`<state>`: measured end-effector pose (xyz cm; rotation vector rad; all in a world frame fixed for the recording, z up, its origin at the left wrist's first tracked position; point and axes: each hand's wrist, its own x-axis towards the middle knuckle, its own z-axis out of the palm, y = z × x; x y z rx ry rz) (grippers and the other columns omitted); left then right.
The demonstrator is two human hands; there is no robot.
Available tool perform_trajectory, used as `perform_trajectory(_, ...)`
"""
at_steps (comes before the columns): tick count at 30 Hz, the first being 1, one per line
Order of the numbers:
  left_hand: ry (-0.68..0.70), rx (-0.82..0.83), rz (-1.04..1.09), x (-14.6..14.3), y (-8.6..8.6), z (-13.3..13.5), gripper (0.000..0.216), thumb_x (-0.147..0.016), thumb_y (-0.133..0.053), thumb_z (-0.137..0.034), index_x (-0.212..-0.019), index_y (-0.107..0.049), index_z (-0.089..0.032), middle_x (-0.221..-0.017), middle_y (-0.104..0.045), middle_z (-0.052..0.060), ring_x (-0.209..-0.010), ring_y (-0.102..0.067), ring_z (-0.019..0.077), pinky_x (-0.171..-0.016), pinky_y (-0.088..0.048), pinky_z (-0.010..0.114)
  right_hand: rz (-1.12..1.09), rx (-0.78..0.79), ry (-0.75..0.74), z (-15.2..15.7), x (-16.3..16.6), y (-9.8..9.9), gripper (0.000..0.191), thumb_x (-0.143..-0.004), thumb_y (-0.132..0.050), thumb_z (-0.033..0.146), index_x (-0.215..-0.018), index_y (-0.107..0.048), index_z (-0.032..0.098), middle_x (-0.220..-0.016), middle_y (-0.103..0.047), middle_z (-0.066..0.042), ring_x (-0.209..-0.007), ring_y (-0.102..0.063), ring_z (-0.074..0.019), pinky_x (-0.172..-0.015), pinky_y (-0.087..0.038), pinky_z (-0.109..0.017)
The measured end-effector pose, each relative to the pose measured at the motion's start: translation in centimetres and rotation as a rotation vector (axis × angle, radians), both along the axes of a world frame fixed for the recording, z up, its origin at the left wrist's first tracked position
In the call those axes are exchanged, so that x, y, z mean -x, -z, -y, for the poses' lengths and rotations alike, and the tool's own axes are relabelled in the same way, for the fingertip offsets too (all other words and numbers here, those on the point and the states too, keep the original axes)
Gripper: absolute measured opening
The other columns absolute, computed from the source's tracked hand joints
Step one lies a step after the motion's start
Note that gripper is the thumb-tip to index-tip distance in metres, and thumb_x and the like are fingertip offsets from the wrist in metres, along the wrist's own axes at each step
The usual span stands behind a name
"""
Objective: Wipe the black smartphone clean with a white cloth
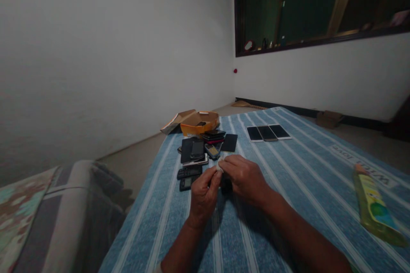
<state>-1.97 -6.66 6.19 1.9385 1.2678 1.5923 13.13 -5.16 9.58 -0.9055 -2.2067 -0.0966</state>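
Over the striped blue cloth, my left hand (205, 190) and my right hand (244, 175) meet with fingers closed. Pinched between their fingertips is a small white crumpled piece (219, 165), perhaps tissue or cloth. A dark object (226, 184) shows just below my right hand; its kind is hidden. Close to my left hand lie two black keypad phones (188, 172). Beyond the fingers are a grey-blue keypad phone (212, 151), a dark phone (197, 149) on a small pile, and a stack of phones (213, 135).
An open orange cardboard box (194, 129) stands behind the phones. Three flat smartphones (267, 132) lie side by side at the far right. A bottle of yellow-green liquid (377, 209) lies on the right of the striped cloth (166, 222). Folded bedding (73, 204) is at left.
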Motion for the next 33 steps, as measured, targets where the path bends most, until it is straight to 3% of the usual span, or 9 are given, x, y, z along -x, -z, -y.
perform_trajectory(11,0.066,0.119,0.113,-0.4,-2.2,-0.9,0.02,-0.084,-0.061,-0.029,-0.089,-0.075,-0.015,-0.06,-0.065,-0.003,-0.048,-0.058,0.0104,-0.052,-0.049,0.019,-0.111,0.079,-0.099,-0.8,-0.5,0.0,0.013,-0.088,-0.054,0.014,-0.093,-0.066,0.017,-0.097,-0.066,-0.009,-0.091,-0.059,-0.0186,-0.079,-0.045,-0.027)
perform_trajectory(20,0.05,0.085,0.095,-0.1,-1.7,-1.2,0.019,-0.083,-0.064,-0.032,-0.081,-0.074,-0.016,-0.056,-0.063,-0.004,-0.048,-0.057,0.0109,-0.05,-0.048,0.02,-0.203,0.111,-0.144,-0.8,-0.6,0.1,0.027,-0.087,-0.045,0.006,-0.101,-0.065,0.019,-0.098,-0.067,-0.008,-0.095,-0.061,-0.0179,-0.082,-0.048,-0.028)
perform_trajectory(26,0.048,0.086,0.078,-0.2,-1.7,-1.1,0.019,-0.083,-0.064,-0.031,-0.077,-0.072,-0.016,-0.055,-0.061,-0.004,-0.049,-0.056,0.0105,-0.051,-0.046,0.02,-0.239,0.18,-0.179,-0.6,-0.7,-0.4,0.026,-0.086,-0.044,0.005,-0.096,-0.064,0.019,-0.099,-0.066,-0.007,-0.095,-0.06,-0.0172,-0.084,-0.047,-0.027)
perform_trajectory(33,0.077,0.105,0.098,-0.5,-1.7,-0.9,0.02,-0.082,-0.066,-0.032,-0.089,-0.075,-0.015,-0.061,-0.065,-0.003,-0.05,-0.056,0.01,-0.052,-0.047,0.019,-0.311,0.205,-0.175,-0.5,-0.8,-0.4,0.027,-0.083,-0.042,0.004,-0.094,-0.062,0.019,-0.093,-0.063,-0.006,-0.091,-0.059,-0.0181,-0.082,-0.046,-0.028)
